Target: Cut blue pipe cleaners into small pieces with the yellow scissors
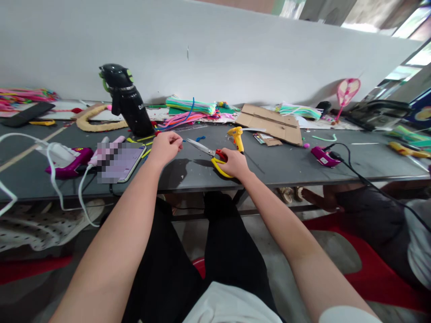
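A grey table stands before a white wall; the left hand pinches, fingertips together, contents unclear; the right hand's fingers clamp 1 pair of scissors.

We see scissors with silver blades and red-and-yellow handles, tips pointing left and far, near a small blue piece.

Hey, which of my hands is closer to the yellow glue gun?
Right. Your right hand, gripping the scissors, is just on the near side of the glue gun; your left hand is farther off, to its left, beyond the scissors' tips.
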Demonstrator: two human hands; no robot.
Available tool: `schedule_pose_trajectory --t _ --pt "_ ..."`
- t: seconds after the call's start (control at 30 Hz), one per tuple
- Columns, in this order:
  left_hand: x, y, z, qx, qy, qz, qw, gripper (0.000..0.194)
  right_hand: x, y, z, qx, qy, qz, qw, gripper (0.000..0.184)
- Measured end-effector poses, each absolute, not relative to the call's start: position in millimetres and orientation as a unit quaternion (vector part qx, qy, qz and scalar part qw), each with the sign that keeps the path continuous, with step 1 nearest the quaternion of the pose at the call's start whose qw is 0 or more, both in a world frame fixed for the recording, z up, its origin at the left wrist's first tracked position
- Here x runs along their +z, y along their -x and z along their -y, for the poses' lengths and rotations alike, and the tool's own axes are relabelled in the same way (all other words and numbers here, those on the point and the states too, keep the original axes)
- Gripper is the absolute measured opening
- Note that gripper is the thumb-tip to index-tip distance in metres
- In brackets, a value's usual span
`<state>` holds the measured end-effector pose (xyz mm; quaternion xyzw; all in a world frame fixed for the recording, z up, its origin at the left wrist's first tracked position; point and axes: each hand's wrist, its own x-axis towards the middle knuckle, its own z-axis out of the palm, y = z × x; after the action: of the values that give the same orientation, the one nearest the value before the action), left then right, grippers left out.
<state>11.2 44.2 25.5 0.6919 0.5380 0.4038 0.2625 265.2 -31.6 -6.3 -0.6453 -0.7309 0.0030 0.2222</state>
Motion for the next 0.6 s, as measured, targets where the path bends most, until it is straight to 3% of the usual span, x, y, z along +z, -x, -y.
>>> schedule_pose_trajectory --t 0.6 --pt "23.7 -11.4 -46.3 0.402 -0.709 -0.513 0.269 0.011 -6.4 -264.9 30.9 0.027 0.634 0.741 0.220 0.027"
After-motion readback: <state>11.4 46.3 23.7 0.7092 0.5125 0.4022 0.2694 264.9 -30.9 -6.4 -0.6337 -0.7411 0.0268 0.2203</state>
